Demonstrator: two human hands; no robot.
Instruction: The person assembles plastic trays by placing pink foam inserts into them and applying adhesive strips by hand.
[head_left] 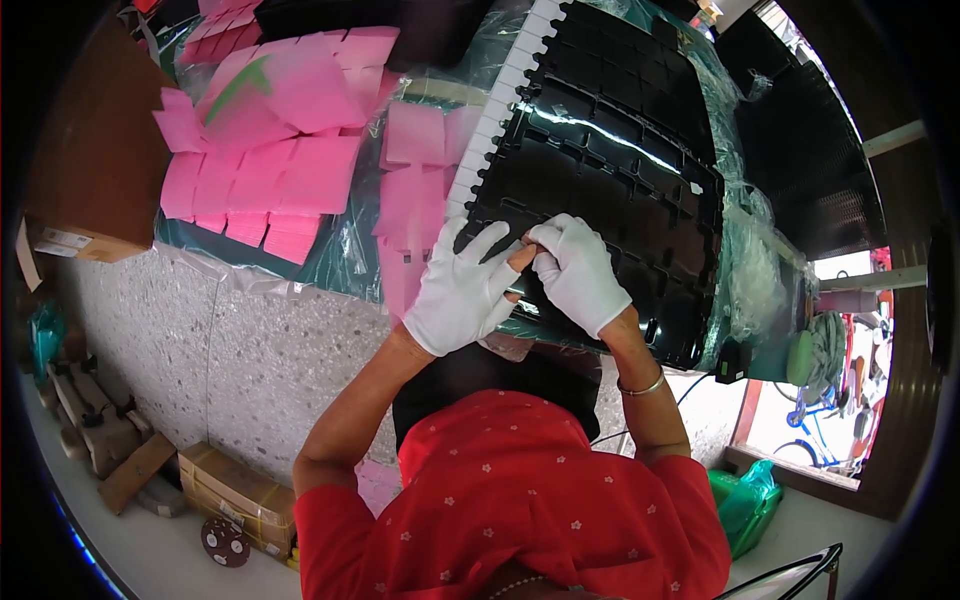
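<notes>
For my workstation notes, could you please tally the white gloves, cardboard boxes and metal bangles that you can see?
White gloves: 2 (left glove, right glove)
Cardboard boxes: 2 (large box, strapped box)
Metal bangle: 1
Total: 5

Here you come in a red top point(500, 490), its cloth scattered with tiny pale flowers, and the left sleeve point(335, 530) and right sleeve point(692, 510) both cut short, leaving your forearms uncovered! White gloves for you, plain and close-fitting: one on your left hand point(462, 292), where two bare fingertips show past the fabric, the other on your right hand point(582, 276). There's a shine: a slim metal bangle point(643, 386) circles your right forearm! And nearest of all, at your neckline, a string of pale beads point(515, 584).
</notes>
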